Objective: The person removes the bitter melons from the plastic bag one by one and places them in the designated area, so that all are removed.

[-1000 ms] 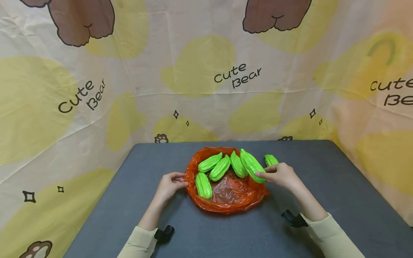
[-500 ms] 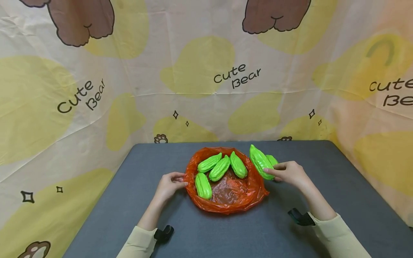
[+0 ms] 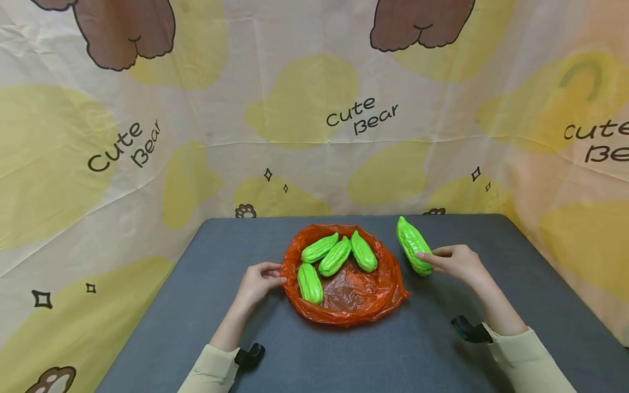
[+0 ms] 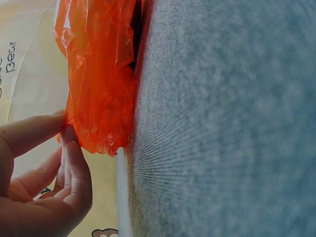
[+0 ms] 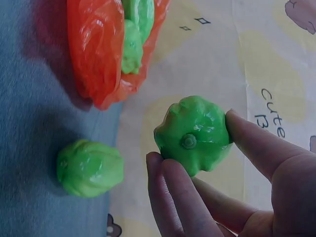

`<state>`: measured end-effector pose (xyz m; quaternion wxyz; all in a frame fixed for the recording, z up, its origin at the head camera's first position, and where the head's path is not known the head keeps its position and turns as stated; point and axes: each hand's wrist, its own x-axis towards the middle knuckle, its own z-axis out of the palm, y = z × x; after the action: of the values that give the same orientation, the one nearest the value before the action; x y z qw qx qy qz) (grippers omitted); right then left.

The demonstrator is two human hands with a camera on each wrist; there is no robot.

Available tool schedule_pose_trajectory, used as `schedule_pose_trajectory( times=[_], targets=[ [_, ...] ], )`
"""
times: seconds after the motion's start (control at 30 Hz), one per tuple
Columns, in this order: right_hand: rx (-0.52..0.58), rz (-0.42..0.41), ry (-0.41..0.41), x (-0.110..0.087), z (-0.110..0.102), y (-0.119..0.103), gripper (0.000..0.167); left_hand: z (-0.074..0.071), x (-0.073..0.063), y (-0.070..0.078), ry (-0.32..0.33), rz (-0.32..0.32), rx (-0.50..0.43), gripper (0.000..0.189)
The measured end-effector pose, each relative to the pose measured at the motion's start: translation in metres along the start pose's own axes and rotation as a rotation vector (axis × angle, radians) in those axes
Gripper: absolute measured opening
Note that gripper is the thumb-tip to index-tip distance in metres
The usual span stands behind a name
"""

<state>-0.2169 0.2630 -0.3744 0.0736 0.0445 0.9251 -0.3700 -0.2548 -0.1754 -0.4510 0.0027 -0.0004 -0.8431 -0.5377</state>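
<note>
My right hand [image 3: 459,263] pinches a bright green, ribbed bitter melon [image 3: 413,244] between thumb and fingers, above the table to the right of the bag. In the right wrist view its stem end [image 5: 189,142] faces the camera. A second bitter melon [image 5: 90,168] lies on the table just beyond; the held one hides it in the head view. Several more bitter melons [image 3: 335,256] lie inside a red plastic bag [image 3: 344,315] with its rim folded down. My left hand [image 3: 256,283] pinches the bag's left rim, thumb against fingers, as the left wrist view shows.
A dark grey table [image 3: 334,360] carries everything. Behind it and along its sides hangs a printed cloth [image 3: 295,180] with yellow patches and bear drawings. Each wrist wears a black camera mount [image 3: 250,356].
My right hand has carried the bitter melon from over the bag's right rim out to the right, passing in front of the one on the table. The left hand and bag stay still.
</note>
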Motion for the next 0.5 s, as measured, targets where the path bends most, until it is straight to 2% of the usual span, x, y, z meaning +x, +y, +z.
schedule_pose_trajectory(
  times=[0.5],
  targets=[
    [-0.014, 0.028, 0.006, 0.003, -0.014, 0.019, 0.083, 0.000, 0.000, -0.001, 0.001, 0.012, 0.008, 0.032]
  ],
)
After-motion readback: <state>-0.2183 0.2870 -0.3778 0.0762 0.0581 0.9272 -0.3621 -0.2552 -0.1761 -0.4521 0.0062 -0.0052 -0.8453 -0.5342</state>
